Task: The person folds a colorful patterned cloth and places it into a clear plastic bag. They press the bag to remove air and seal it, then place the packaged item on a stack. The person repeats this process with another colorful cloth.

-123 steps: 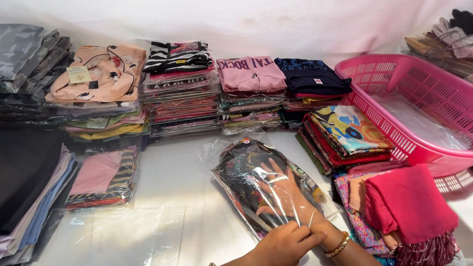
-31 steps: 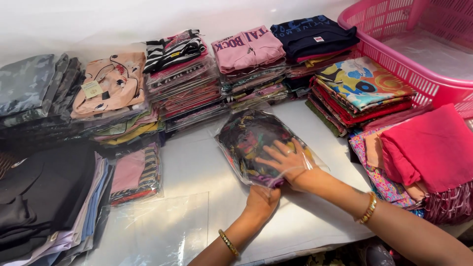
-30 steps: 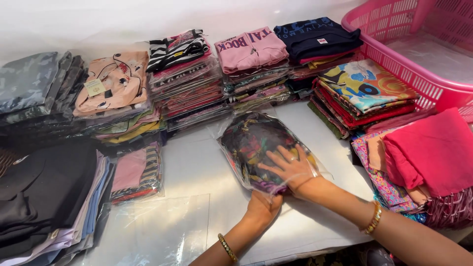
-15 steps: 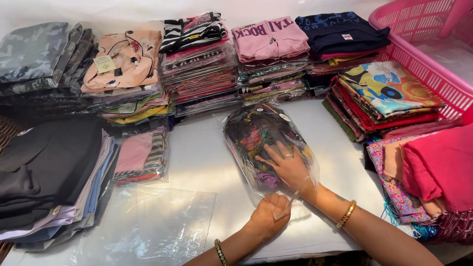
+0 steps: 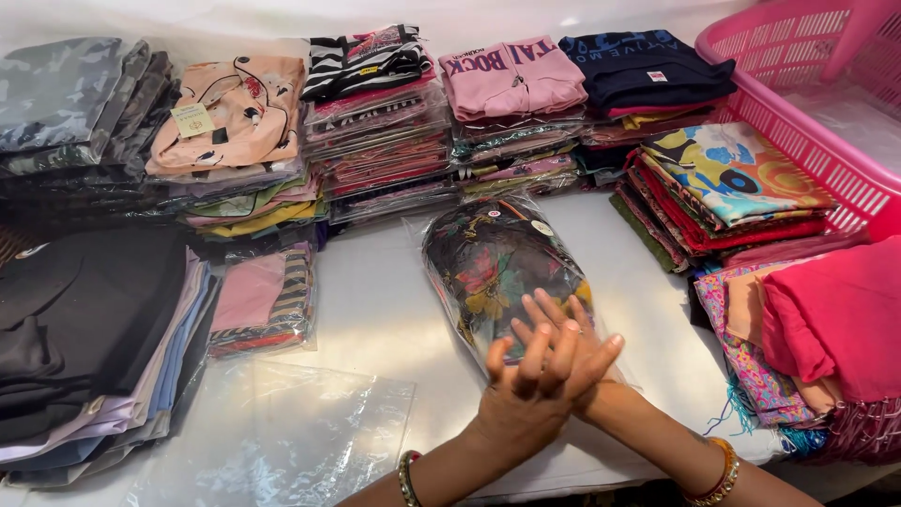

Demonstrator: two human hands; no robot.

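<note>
Left hand (image 5: 527, 399) flat and open, fingers spread, laid over the right hand (image 5: 574, 352), also open and gripping nothing, both pressing the near end of a clear bag holding a dark floral garment (image 5: 497, 268) in the middle of the white table (image 5: 375, 300). Far left: dark folded clothes (image 5: 84, 329), camouflage stack (image 5: 66, 103) behind. Next, an empty clear plastic bag (image 5: 282, 432) flat on the near table, striped pink packet (image 5: 263, 300) just behind, peach shirt stack (image 5: 230, 131) farther back. Centre back: pink shirt stack (image 5: 511, 80). Right: bright printed fabrics (image 5: 727, 183), folded pink cloth (image 5: 835, 319), pink plastic basket (image 5: 798, 113) at the far right corner.
</note>
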